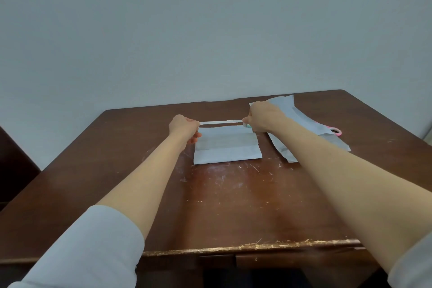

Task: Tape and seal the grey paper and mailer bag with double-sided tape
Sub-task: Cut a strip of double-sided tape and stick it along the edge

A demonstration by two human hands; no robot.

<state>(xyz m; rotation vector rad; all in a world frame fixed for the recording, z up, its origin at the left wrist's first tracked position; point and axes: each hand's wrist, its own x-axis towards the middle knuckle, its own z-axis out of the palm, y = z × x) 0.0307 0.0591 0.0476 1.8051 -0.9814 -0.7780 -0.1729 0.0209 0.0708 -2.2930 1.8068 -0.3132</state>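
Tape strip (221,122): a thin white band, pulled taut and level, ran left to right just above the far edge of the grey paper. The left hand (184,127) pinched its left end and the right hand (263,118) its right end.
Grey paper (228,147): a pale grey sheet folded flat into a rectangle, with overlapping flaps showing as crosswise bands. It lay mid-table (233,206), square to the person.
Mailer bag (301,114): pale grey, flat and slightly rumpled. It lay at a slant to the right of the grey paper, apart from it, partly hidden under the right forearm.
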